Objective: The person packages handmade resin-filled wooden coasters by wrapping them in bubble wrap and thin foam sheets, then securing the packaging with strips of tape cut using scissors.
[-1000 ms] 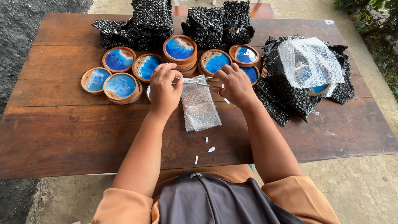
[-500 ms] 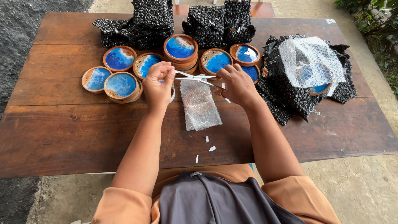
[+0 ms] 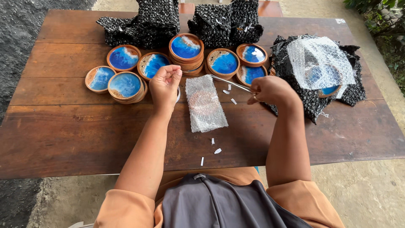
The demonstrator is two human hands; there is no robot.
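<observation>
Head view — right hand (image 3: 272, 90) closed around scissors (image 3: 230, 82), left hand (image 3: 164, 84) pinched on something too small to tell, beside bubble wrap (image 3: 206, 103).

A plank table (image 3: 63, 126) of dark reddish wood carries everything. Round wooden coasters (image 3: 125, 85) with blue centres lie across the far half — some stacked. Behind them sit black bubble-wrap bundles (image 3: 149, 21), with another heap (image 3: 314, 71) at the right. A clear bubble-wrap piece (image 3: 205, 104) lies mid-table, white paper scraps (image 3: 217, 150) nearer the front edge.
</observation>
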